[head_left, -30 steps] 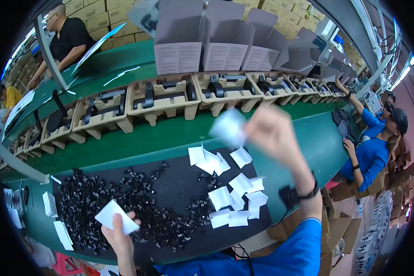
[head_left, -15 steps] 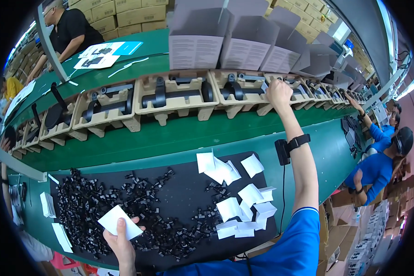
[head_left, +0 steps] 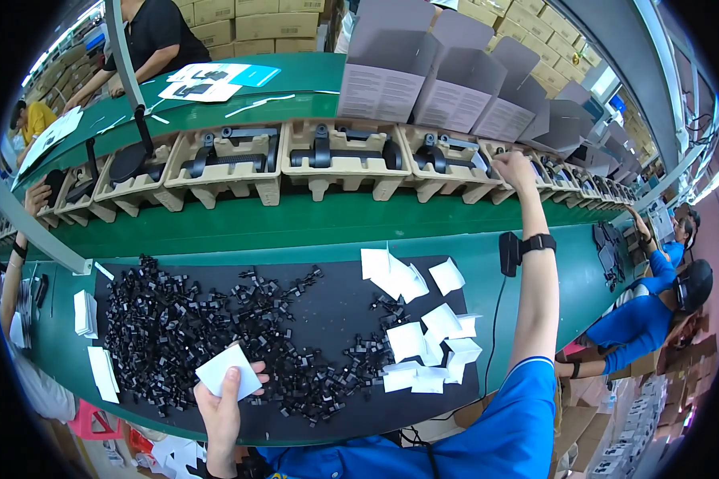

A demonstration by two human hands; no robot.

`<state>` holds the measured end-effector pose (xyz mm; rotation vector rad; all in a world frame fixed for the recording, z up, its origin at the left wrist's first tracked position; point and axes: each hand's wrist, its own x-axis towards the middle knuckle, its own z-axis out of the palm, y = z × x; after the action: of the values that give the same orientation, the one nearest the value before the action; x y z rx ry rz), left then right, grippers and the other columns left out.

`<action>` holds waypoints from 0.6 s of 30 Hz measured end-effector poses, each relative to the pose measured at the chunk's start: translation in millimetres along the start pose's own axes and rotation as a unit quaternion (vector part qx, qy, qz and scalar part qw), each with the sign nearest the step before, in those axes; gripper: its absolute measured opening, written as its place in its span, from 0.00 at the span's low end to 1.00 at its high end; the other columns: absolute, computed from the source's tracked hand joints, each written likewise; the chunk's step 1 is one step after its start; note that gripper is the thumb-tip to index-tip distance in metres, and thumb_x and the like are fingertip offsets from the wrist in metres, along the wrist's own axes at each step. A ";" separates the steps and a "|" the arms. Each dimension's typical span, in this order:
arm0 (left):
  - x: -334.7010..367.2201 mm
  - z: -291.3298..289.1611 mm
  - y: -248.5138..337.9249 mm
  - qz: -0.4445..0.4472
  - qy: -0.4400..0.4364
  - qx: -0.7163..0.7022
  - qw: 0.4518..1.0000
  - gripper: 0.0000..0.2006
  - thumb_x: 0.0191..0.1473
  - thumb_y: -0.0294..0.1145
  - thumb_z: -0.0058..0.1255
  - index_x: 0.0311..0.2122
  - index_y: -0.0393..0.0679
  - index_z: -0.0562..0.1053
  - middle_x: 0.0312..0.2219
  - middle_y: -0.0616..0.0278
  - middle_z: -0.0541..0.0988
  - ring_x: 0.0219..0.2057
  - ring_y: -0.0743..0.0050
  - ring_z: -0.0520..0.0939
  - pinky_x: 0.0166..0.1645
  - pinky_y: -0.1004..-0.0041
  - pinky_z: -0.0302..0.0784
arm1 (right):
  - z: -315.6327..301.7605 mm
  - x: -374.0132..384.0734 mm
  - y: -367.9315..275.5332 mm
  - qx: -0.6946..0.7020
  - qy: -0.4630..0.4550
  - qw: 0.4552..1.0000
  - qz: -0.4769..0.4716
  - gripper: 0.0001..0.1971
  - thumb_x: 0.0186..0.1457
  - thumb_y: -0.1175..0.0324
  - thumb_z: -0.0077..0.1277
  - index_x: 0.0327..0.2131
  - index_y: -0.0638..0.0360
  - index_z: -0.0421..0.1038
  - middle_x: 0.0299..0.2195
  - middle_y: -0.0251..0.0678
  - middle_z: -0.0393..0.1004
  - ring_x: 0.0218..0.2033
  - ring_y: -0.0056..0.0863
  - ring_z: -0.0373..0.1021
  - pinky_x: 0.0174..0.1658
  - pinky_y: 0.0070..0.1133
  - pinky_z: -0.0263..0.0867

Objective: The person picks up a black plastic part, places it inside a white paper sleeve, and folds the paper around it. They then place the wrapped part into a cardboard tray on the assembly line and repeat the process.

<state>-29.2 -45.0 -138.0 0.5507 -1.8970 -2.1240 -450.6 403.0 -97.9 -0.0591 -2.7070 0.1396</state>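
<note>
My left hand [head_left: 225,399] grips a small stack of white folded paper [head_left: 222,369], thumb on top, above a pile of small black plastic parts [head_left: 184,327]. My right arm, with a black device strapped at the wrist, reaches to the row of trays. There my right hand [head_left: 515,169] has its fingers curled together at a moulded tan tray [head_left: 455,185]. Close by its fingertips a white slip [head_left: 479,161] stands in that tray, beside black parts. What the fingers pinch, if anything, is hidden. Several loose white folded papers [head_left: 407,339] lie on the black mat [head_left: 331,287].
More tan trays [head_left: 347,172] with black arms and bases run across, open grey boxes [head_left: 383,88] behind them. White paper stacks [head_left: 85,314] lie at the mat's left. A cable [head_left: 495,327] hangs from the wrist device. Co-workers [head_left: 651,319] stand right, left and across.
The whole view has shifted, so trays and mat appear further right. My right hand stays at the trays, the white slip now slightly apart from its fingertips. My left hand keeps its papers.
</note>
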 end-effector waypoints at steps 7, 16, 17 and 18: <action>-7.0 -11.6 5.9 -0.030 -0.001 -0.012 0.999 0.18 0.59 0.35 0.40 0.46 0.27 0.67 0.33 0.44 0.78 0.30 0.63 0.82 0.30 0.74 0.79 | -7.5 -35.6 16.9 0.061 0.022 0.998 0.007 0.11 0.45 0.60 0.53 0.30 0.52 0.78 0.29 0.46 0.76 0.34 0.40 0.73 0.39 0.30 0.69; -4.5 -2.8 -3.0 -0.006 -0.053 0.016 0.998 0.16 0.59 0.35 0.41 0.42 0.29 0.68 0.32 0.45 0.78 0.28 0.63 0.82 0.28 0.74 0.78 | 18.0 -9.7 -34.6 -0.070 0.047 0.990 0.112 0.11 0.46 0.67 0.50 0.32 0.59 0.76 0.32 0.45 0.76 0.35 0.39 0.74 0.38 0.31 0.70; -2.8 -9.3 -5.5 -0.002 -0.037 0.024 0.999 0.16 0.59 0.35 0.41 0.42 0.30 0.68 0.31 0.46 0.78 0.27 0.64 0.82 0.27 0.74 0.78 | 16.4 -7.9 -43.3 -0.066 0.047 0.990 0.111 0.11 0.46 0.67 0.50 0.32 0.59 0.76 0.32 0.45 0.76 0.35 0.39 0.74 0.38 0.31 0.70; -0.2 -14.4 -7.1 0.000 -0.022 0.032 0.999 0.15 0.58 0.35 0.42 0.42 0.31 0.68 0.30 0.46 0.79 0.26 0.64 0.82 0.25 0.74 0.78 | 12.9 -6.0 -49.4 -0.068 0.025 0.991 0.113 0.11 0.46 0.67 0.49 0.33 0.60 0.75 0.33 0.45 0.76 0.35 0.40 0.74 0.38 0.32 0.70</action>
<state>-22.4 -56.9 -146.3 0.5193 -1.9947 -2.0982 -451.6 352.4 -106.8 -0.4053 -2.6485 0.0193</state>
